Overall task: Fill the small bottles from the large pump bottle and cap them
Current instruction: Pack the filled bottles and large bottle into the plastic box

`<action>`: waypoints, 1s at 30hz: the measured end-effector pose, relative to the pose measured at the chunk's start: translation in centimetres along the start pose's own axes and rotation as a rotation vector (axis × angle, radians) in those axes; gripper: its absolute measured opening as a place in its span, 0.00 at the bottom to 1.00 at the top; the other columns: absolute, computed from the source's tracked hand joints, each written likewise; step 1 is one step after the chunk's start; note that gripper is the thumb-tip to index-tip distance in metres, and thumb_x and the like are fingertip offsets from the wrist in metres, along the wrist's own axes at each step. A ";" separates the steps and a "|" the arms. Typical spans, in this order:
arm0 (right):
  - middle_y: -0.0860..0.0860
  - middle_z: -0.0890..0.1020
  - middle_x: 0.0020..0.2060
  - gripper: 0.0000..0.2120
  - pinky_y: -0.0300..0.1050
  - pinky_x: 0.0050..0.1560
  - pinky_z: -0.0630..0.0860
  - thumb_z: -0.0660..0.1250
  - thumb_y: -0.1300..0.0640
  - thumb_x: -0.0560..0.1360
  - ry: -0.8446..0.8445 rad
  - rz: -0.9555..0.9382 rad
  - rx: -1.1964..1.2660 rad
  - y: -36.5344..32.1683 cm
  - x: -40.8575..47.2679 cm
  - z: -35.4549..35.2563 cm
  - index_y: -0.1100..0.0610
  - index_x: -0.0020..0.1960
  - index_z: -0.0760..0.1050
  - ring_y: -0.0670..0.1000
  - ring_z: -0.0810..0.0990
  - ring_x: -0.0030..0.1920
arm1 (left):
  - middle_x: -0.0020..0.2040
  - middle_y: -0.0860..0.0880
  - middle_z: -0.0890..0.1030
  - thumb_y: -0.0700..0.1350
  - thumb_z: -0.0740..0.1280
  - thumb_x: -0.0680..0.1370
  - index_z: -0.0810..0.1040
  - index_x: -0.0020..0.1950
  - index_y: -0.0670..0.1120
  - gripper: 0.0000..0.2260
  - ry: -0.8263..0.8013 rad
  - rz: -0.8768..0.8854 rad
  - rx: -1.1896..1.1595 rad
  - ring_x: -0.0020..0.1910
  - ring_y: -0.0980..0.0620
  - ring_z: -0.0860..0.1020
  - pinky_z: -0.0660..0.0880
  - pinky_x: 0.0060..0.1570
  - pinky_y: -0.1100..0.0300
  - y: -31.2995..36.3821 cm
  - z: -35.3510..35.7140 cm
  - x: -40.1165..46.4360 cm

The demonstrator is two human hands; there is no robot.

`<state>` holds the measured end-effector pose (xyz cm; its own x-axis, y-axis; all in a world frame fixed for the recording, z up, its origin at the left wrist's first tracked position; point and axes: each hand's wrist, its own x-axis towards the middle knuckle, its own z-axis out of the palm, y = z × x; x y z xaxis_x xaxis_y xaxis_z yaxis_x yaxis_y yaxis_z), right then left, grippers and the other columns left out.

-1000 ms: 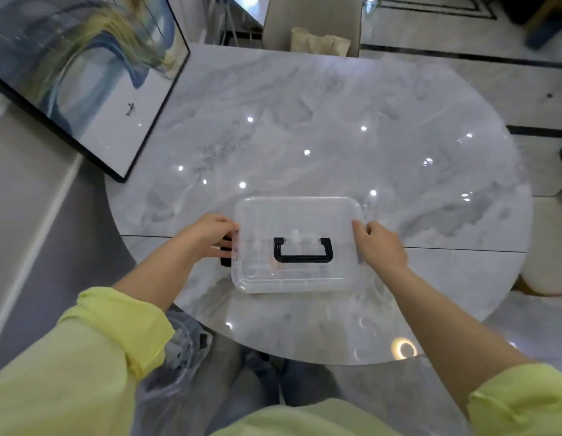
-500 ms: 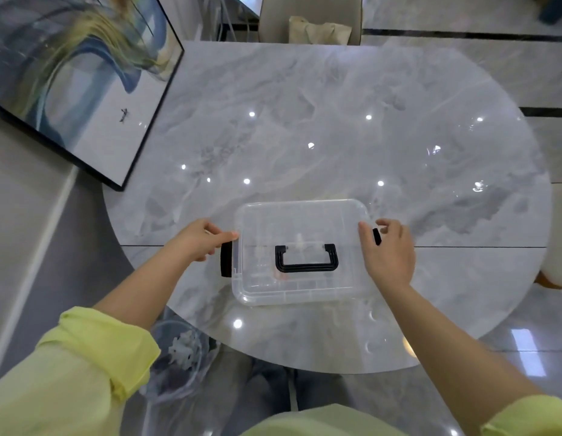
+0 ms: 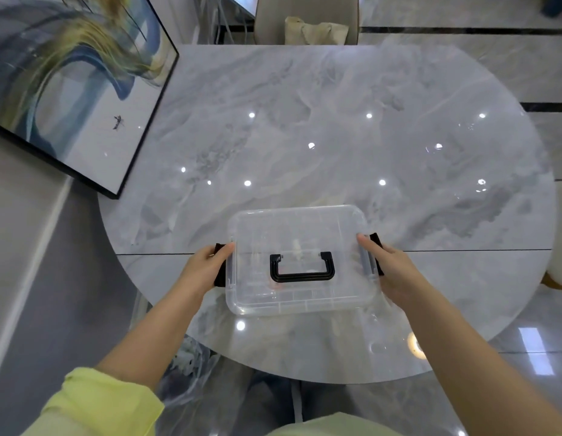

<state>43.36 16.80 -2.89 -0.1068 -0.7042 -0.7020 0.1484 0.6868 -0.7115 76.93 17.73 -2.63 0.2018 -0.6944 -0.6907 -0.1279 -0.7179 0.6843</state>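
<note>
Clear plastic storage box (image 3: 300,259) sits on the marble tabletop (image 3: 336,136), near the front edge, lid on, black carry handle (image 3: 301,268) lying flat on top. Left hand (image 3: 207,265) holds the black latch (image 3: 220,269) on the box's left side, thumb up on the lid edge. Right hand (image 3: 388,267) does the same at the right latch (image 3: 377,256), thumb on the lid, fingers curled round the clip. Both latches look swung out, so prob. unclipped, but can't be sure.

Bottles: can't make them out. Pale shapes show faintly thru the lid, too blurred to name; large pump bottle not visible anywhere on the tabletop. Judging by that, they're likely inside, and the step in hand is opening the box. Filling and capping not begun.

Risks from here:
- Lid lifted w/ one latch still caught → box tips or jerks, contents topple.
- Box is near the edge and the surface is glossy; a pull toward the body could slide it off.
- Pump bottle knocked over inside → leak before any filling.

Framed painting (image 3: 69,83) leans at far left, chair (image 3: 306,20) at the far side; both well apart from the box.
</note>
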 end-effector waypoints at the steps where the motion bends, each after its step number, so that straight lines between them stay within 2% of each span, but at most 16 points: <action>1: 0.51 0.88 0.53 0.16 0.54 0.62 0.80 0.75 0.48 0.76 0.050 -0.030 -0.033 0.4 0.1 0.2 0.56 0.59 0.83 0.53 0.86 0.56 | 0.55 0.50 0.83 0.58 0.67 0.80 0.80 0.58 0.47 0.16 0.054 0.041 0.069 0.58 0.46 0.81 0.78 0.59 0.51 -0.2 0.1 -0.1; 2: 0.50 0.88 0.52 0.16 0.55 0.64 0.80 0.75 0.47 0.76 0.103 -0.073 -0.078 0.6 0.3 0.3 0.55 0.58 0.84 0.53 0.85 0.55 | 0.55 0.51 0.82 0.58 0.67 0.81 0.80 0.61 0.47 0.17 0.103 0.098 0.148 0.60 0.45 0.80 0.76 0.58 0.54 -0.2 0.3 -0.5; 4: 0.48 0.86 0.47 0.13 0.59 0.64 0.79 0.74 0.44 0.76 0.212 -0.184 -0.200 1.1 0.2 0.9 0.52 0.54 0.84 0.53 0.84 0.53 | 0.63 0.49 0.81 0.55 0.67 0.82 0.76 0.70 0.46 0.20 0.175 0.217 0.295 0.66 0.47 0.77 0.73 0.61 0.56 -0.3 0.8 -1.4; 6: 0.46 0.82 0.45 0.13 0.57 0.61 0.79 0.70 0.45 0.80 0.283 -0.309 -0.362 1.5 -0.3 1.7 0.53 0.58 0.81 0.55 0.82 0.53 | 0.71 0.48 0.76 0.52 0.67 0.82 0.68 0.78 0.46 0.25 0.188 0.316 0.355 0.70 0.47 0.75 0.70 0.66 0.56 -0.6 1.2 -2.3; 9: 0.44 0.78 0.56 0.21 0.42 0.58 0.70 0.62 0.47 0.84 0.306 -0.387 -0.545 1.5 -1.2 2.6 0.54 0.75 0.71 0.50 0.76 0.58 | 0.74 0.47 0.73 0.52 0.64 0.84 0.57 0.83 0.49 0.30 0.138 0.344 0.472 0.71 0.45 0.73 0.69 0.66 0.56 -1.1 1.9 -3.1; 11: 0.45 0.78 0.62 0.26 0.41 0.62 0.69 0.61 0.47 0.85 0.291 -0.374 -0.561 1.5 -1.3 2.5 0.53 0.80 0.64 0.50 0.75 0.63 | 0.76 0.47 0.71 0.52 0.61 0.85 0.52 0.84 0.50 0.30 0.127 0.318 0.474 0.73 0.44 0.71 0.68 0.68 0.55 -0.8 2.4 -3.7; 13: 0.48 0.82 0.62 0.22 0.47 0.65 0.74 0.63 0.46 0.84 0.299 -0.347 -0.525 1.1 -1.2 2.3 0.53 0.76 0.71 0.53 0.79 0.62 | 0.74 0.49 0.72 0.53 0.59 0.85 0.60 0.82 0.50 0.25 0.155 0.259 0.323 0.74 0.45 0.71 0.67 0.71 0.54 -0.4 2.2 -3.8; 14: 0.51 0.84 0.58 0.18 0.50 0.63 0.75 0.64 0.45 0.83 0.301 -0.317 -0.468 0.8 -1.1 2.1 0.53 0.68 0.78 0.54 0.81 0.58 | 0.70 0.51 0.75 0.54 0.58 0.85 0.68 0.78 0.50 0.21 0.171 0.208 0.199 0.72 0.46 0.73 0.69 0.70 0.52 -0.2 1.9 -3.5; 16: 0.53 0.85 0.48 0.17 0.51 0.56 0.78 0.64 0.40 0.80 0.274 -0.219 -0.294 0.0 -0.8 1.4 0.51 0.53 0.84 0.54 0.82 0.49 | 0.60 0.51 0.80 0.52 0.58 0.85 0.78 0.62 0.52 0.12 0.157 0.095 -0.095 0.62 0.45 0.79 0.77 0.61 0.48 0.3 1.3 -2.6; 17: 0.52 0.84 0.46 0.18 0.50 0.51 0.78 0.63 0.40 0.80 0.250 -0.141 -0.182 -0.5 -0.4 1.2 0.52 0.49 0.83 0.54 0.82 0.46 | 0.56 0.50 0.81 0.51 0.58 0.85 0.79 0.57 0.52 0.10 0.144 0.023 -0.215 0.55 0.46 0.80 0.79 0.53 0.49 0.7 1.1 -2.2; 19: 0.52 0.84 0.48 0.17 0.50 0.49 0.77 0.60 0.45 0.84 0.185 0.018 0.017 -1.5 0.4 0.6 0.54 0.51 0.81 0.53 0.81 0.45 | 0.48 0.47 0.80 0.47 0.58 0.85 0.78 0.50 0.48 0.11 0.139 -0.123 -0.356 0.44 0.47 0.78 0.76 0.42 0.53 1.0 0.9 -0.7; 22: 0.53 0.82 0.46 0.13 0.51 0.50 0.77 0.62 0.50 0.85 0.176 0.140 0.061 -2.1 1.7 0.3 0.57 0.49 0.80 0.54 0.80 0.44 | 0.44 0.44 0.76 0.48 0.61 0.83 0.74 0.42 0.45 0.11 0.092 -0.263 -0.400 0.37 0.46 0.74 0.72 0.38 0.53 0.8 0.6 1.4; 25: 0.53 0.82 0.38 0.09 0.47 0.38 0.79 0.67 0.55 0.81 0.131 0.197 -0.004 -2.6 2.1 0.8 0.58 0.46 0.79 0.52 0.80 0.36 | 0.49 0.43 0.82 0.48 0.67 0.79 0.80 0.49 0.45 0.07 -0.006 -0.329 -0.315 0.42 0.43 0.79 0.78 0.43 0.52 0.9 0.9 2.4; 27: 0.51 0.82 0.30 0.08 0.43 0.30 0.78 0.67 0.59 0.80 0.097 0.222 -0.050 -2.8 2.2 1.2 0.59 0.43 0.78 0.51 0.81 0.29 | 0.43 0.44 0.85 0.47 0.68 0.80 0.81 0.51 0.42 0.09 -0.040 -0.335 -0.299 0.41 0.43 0.82 0.81 0.37 0.54 1.3 1.7 2.2; 28: 0.51 0.81 0.27 0.09 0.42 0.28 0.77 0.66 0.60 0.80 0.094 0.228 -0.061 -2.8 2.4 1.3 0.59 0.41 0.77 0.51 0.80 0.26 | 0.43 0.43 0.84 0.47 0.68 0.80 0.81 0.52 0.42 0.09 -0.036 -0.330 -0.310 0.40 0.43 0.82 0.81 0.35 0.54 1.3 2.1 2.3; 30: 0.50 0.80 0.24 0.11 0.42 0.27 0.76 0.65 0.61 0.81 0.097 0.233 -0.082 -2.8 2.4 1.5 0.58 0.39 0.76 0.50 0.79 0.25 | 0.45 0.42 0.83 0.47 0.67 0.81 0.80 0.54 0.41 0.10 -0.015 -0.335 -0.359 0.41 0.41 0.81 0.80 0.39 0.50 1.3 2.7 2.3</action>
<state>44.20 12.87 -2.53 -0.1735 -0.5074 -0.8441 0.1004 0.8435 -0.5277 74.62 15.08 -3.90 0.1604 -0.4305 -0.8882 0.2851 -0.8413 0.4592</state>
